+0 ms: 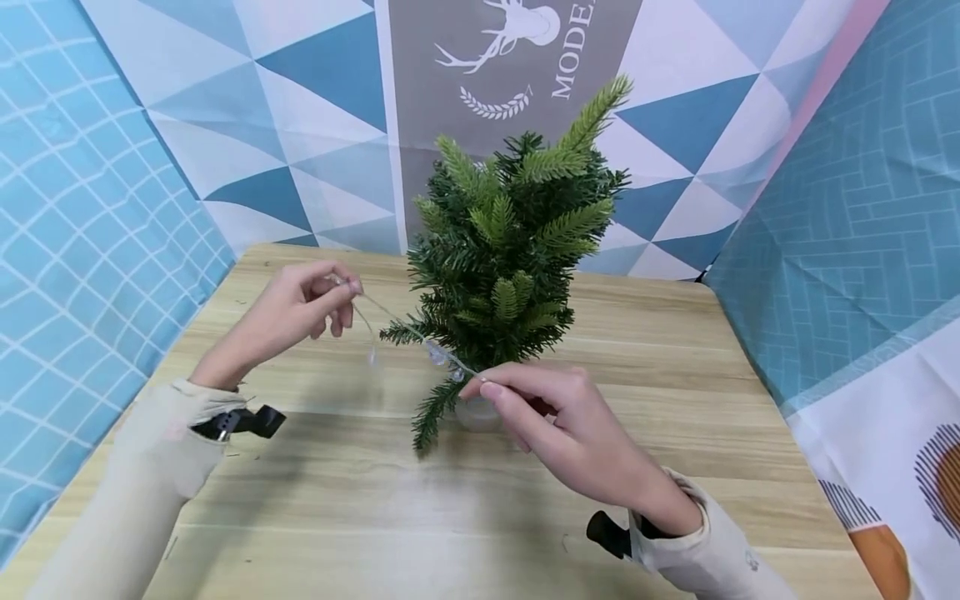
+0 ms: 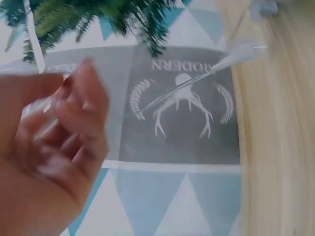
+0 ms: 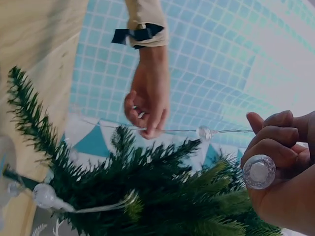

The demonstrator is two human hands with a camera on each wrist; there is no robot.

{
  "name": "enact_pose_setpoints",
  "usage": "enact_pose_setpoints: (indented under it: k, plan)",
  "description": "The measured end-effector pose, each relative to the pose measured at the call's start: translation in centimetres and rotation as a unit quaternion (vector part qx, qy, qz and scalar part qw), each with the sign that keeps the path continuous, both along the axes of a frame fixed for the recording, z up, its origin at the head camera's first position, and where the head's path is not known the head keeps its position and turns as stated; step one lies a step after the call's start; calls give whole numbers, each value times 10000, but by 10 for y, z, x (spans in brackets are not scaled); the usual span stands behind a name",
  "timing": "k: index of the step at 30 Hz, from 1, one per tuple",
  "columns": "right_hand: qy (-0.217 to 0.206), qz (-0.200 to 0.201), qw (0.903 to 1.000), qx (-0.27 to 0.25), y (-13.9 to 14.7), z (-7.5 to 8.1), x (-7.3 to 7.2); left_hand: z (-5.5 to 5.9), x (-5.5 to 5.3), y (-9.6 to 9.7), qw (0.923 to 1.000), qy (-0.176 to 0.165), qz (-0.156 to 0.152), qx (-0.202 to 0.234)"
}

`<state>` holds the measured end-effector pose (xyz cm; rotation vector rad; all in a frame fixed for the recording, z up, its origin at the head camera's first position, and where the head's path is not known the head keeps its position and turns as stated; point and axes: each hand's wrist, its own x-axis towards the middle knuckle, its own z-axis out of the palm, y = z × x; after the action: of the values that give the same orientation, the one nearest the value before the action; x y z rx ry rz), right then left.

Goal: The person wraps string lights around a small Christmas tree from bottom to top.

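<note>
"Where's our thin, clear-bulbed wire light string point(image 1: 437, 354)?"
"Between left grip point(image 1: 300, 307) and right grip point(image 1: 562, 421), both pinching it; the bushy green artificial tree point(image 1: 510, 250) stands beyond. We should keep the strand gently taut."

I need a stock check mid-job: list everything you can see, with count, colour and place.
Bulb string: one, pale cord with clear bulbs (total unclear), stretched between the hands
Artificial tree: one, green, standing on the table
Tree base: one, whitish, under the tree, partly hidden
Table: one, light wood, beneath everything
Backdrop: one, blue, white and grey, behind the table
Gridded cloth: one, light blue, left side
Right-hand covering: teal above, white with orange below
Sleeves: two, cream, on both arms
Wrist straps: two, black, one per wrist
Left hand: one, bare, pinching the string
Right hand: one, bare, pinching the string
</note>
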<state>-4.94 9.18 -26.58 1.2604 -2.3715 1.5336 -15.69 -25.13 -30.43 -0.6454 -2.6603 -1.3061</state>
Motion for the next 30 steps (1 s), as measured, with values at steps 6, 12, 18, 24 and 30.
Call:
enact_pose_setpoints:
  k: [6,12,18,24,30]
  plan:
    - [461,-374,9982,-58,8,0,-2,4,-22,27,9882,1394,636,-93]
    - [1023,-539,9914,-610,30,10,4,18,-37,53,9551,2683,1194,-395]
    - [1128,-233,9746,-1923,74,5,6,26,-41,54,9845,1587,745,-108]
    - [934,278,8963,-4327,124,0,2,32,-34,39,9977,77,371,565]
    - [556,579,8220,-5637,149,1,-3,45,-8,44,9915,858,-82,975]
